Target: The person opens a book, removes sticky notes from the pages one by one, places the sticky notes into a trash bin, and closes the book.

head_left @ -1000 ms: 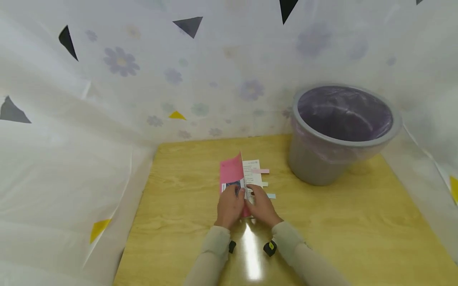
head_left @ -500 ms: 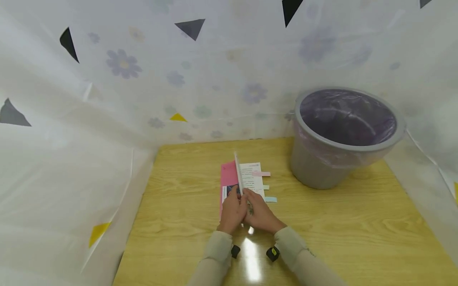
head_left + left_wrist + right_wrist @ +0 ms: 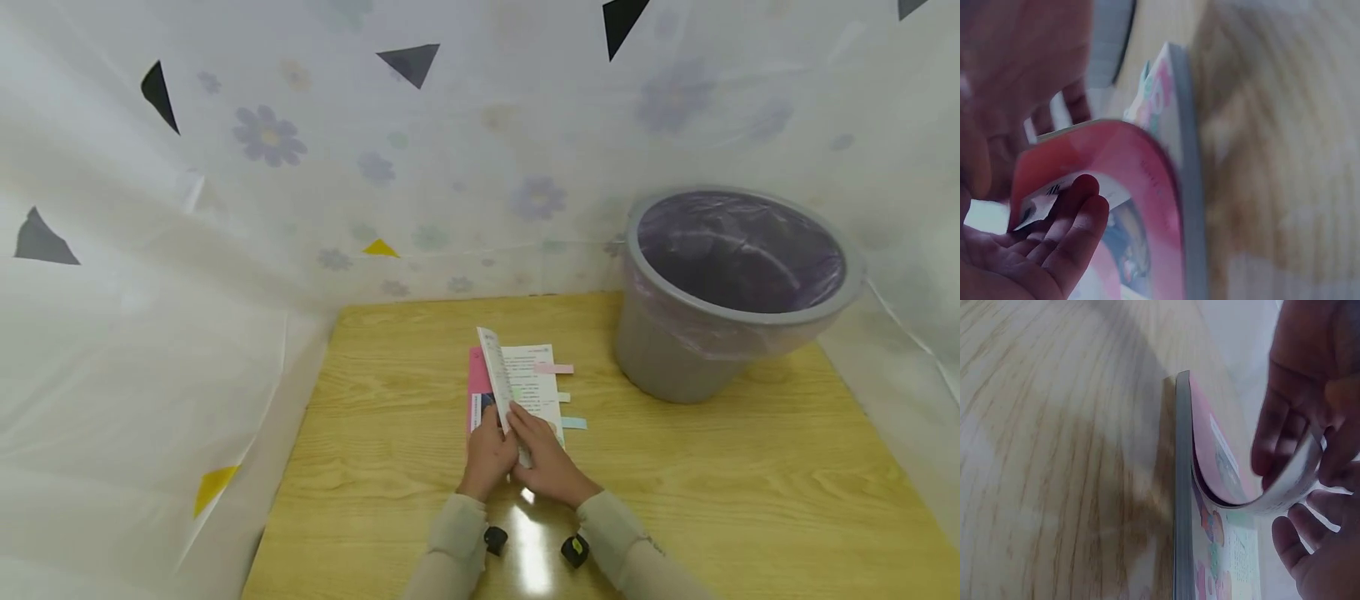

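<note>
An open book [image 3: 534, 379] with printed pages lies on the table, colored tabs [image 3: 574, 423] sticking out along its right side. Pink cover [image 3: 478, 373] shows at its left. Between the hands, a bunch of leaves [image 3: 492, 367] stands raised and bends over in the right wrist view. My left hand [image 3: 491, 454] pinches these leaves near the bottom, its fingers lying against the pink side [image 3: 1160, 187] in the left wrist view. Opposite it, my right hand [image 3: 547, 460] touches the printed side with fairly straight fingers [image 3: 1291, 540].
A grey bin [image 3: 675, 358] with a purple liner stands at the table's back right. Wood-grain tabletop [image 3: 390, 367] surrounds the book. White flowered sheeting [image 3: 450, 167] rises behind and at both sides. Dark wrist devices [image 3: 575, 550] sit below both wrists.
The raised leaves have tipped from near upright toward the left, showing more of the printed right page. Both hands have shifted slightly toward the body, the right fingers now lying along the leaves.
</note>
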Tool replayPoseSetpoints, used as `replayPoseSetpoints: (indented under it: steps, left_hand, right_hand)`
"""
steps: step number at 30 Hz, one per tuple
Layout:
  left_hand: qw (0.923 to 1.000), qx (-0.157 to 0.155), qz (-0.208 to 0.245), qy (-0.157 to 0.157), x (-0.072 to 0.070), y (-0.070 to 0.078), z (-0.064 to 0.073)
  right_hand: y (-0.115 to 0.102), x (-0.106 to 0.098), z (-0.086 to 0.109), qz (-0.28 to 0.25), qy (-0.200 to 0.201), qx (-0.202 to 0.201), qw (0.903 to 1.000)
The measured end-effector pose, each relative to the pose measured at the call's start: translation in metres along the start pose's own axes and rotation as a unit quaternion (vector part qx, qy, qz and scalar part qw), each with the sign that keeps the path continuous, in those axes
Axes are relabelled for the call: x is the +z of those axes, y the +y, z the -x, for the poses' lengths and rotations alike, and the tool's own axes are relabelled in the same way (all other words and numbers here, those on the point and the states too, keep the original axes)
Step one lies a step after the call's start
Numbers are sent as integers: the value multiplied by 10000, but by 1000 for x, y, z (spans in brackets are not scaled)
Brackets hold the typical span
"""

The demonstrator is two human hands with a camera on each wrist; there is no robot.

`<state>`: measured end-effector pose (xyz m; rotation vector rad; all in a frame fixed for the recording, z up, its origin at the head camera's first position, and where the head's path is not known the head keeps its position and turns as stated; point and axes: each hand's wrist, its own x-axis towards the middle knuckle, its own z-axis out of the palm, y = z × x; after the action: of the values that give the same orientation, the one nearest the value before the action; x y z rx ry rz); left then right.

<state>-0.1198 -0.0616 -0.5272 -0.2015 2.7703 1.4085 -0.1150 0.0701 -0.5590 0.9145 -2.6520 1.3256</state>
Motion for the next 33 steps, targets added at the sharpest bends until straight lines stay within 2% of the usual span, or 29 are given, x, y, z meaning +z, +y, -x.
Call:
replayPoseSetpoints:
  steps: [3, 6, 9, 11, 13, 15, 18, 20, 22, 26, 28, 30, 33]
  left_hand:
    - [9999, 71, -38, 102, 3, -3, 1]
    - [9993, 29, 73, 354, 2, -6, 1]
    - [9976, -35, 101, 682, -6, -8, -1]
    - [9947, -196, 73, 1008, -14, -12, -3]
    - [9888, -535, -35, 1394, -23, -16, -5]
    - [9800, -822, -367, 1774, -32, -24, -10]
    - [9667, -1071, -1149, 2021, -43, -40, -18]
    - [9607, -1027, -1615, 2011, -49, -50, -24]
    - [9605, -962, -1913, 1776, -51, -59, -27]
    - [9707, -833, -1991, 1058, -50, -71, -29]
    - [9746, -860, -1902, 811, -49, -74, -27]
    - [9766, -946, -1788, 730, -48, -77, -25]
    - [9748, -978, -1825, 832, -48, -79, -23]
  right_hand:
    - [1, 1, 0, -82, 147, -236, 9996]
    - [5, 5, 4, 125, 353, -299, 9988]
    - [11, 9, 11, 293, 720, -40, 9970]
    - [16, 12, 18, 438, 1011, 228, 9936]
    - [19, 13, 26, 511, 1170, 529, 9904]
    - [23, 14, 33, 658, 1234, 777, 9871]
    - [27, 14, 39, 651, 1242, 1040, 9846]
    - [29, 14, 42, 554, 1248, 1140, 9840]
    - [30, 14, 43, 484, 1258, 1168, 9840]
    - [32, 15, 45, 618, 1250, 1102, 9841]
    - [32, 17, 47, 681, 1218, 1089, 9842]
    - [31, 18, 48, 700, 1208, 1050, 9846]
    - [29, 18, 49, 726, 1202, 984, 9852]
